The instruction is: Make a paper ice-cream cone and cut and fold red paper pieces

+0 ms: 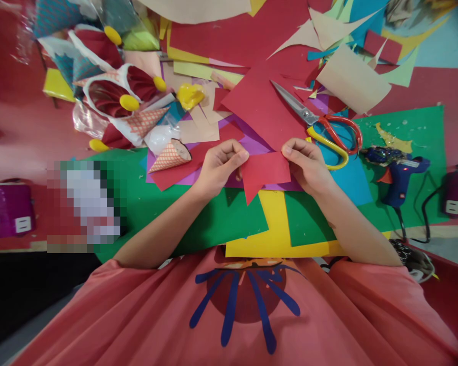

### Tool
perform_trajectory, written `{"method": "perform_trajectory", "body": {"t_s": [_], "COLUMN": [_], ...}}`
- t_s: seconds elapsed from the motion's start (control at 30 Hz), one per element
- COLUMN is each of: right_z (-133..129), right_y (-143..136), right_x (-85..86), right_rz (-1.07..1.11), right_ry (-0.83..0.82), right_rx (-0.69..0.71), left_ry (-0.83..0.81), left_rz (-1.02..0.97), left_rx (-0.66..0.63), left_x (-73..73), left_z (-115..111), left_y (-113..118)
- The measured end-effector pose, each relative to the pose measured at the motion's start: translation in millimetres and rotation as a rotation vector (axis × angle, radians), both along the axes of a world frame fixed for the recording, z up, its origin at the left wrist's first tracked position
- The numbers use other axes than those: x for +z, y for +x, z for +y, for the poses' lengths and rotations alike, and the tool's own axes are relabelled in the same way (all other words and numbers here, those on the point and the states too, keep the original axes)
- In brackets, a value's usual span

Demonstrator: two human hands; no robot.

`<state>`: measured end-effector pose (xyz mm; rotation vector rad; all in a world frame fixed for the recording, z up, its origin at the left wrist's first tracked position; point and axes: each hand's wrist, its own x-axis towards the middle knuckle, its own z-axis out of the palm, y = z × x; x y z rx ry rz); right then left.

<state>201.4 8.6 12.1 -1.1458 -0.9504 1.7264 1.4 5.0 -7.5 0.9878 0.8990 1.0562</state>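
Observation:
A small piece of red paper (267,169) is stretched between my two hands over the craft sheets. My left hand (222,165) pinches its upper left corner between thumb and fingers. At the upper right corner, my right hand (306,161) grips it the same way. One pointed bit of red hangs below its left side. Scissors (309,118) with one red and one yellow handle lie open just beyond my right hand. To the left of my left hand rests a small checked paper cone (171,155).
Right of me, a blue glue gun (399,178) with a cord lies on green sheet (435,137). Several decorated cones (110,99) with yellow dots pile up at the left. Large red sheets (221,35) and paper offcuts (320,30) cover the far side. A yellow sheet (277,223) lies close to me.

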Motion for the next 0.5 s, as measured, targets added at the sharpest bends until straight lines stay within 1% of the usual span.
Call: {"method": "perform_trajectory", "body": {"t_s": [0.1, 0.2, 0.27, 0.33, 0.4, 0.43, 0.5], "right_z": [-1, -2, -1, 1, 3, 3, 4], "right_y": [2, 5, 9, 12, 16, 17, 19], "right_x": [-1.8, 1.3, 5.2, 8.5, 9.9, 9.7, 7.9], "right_rz": [-0.154, -0.333, -0.439, -0.539, -0.608, -0.625, -0.634], "right_ry": [0.116, 0.375, 0.572, 0.732, 0.822, 0.844, 0.859], "right_rx": [0.011, 0.048, 0.161, 0.324, 0.445, 0.47, 0.466], "left_ry": [0.013, 0.013, 0.012, 0.032, 0.068, 0.086, 0.116], "left_rz": [0.062, 0.116, 0.135, 0.137, 0.142, 0.153, 0.193], "left_rx": [0.006, 0.014, 0.011, 0.038, 0.089, 0.115, 0.158], "left_x": [2.5, 4.4, 4.4, 3.8, 3.4, 3.4, 4.2], "left_z": [1, 3, 4, 4, 5, 5, 5], "left_y": [-1, -2, -2, -2, -2, -2, -2]}}
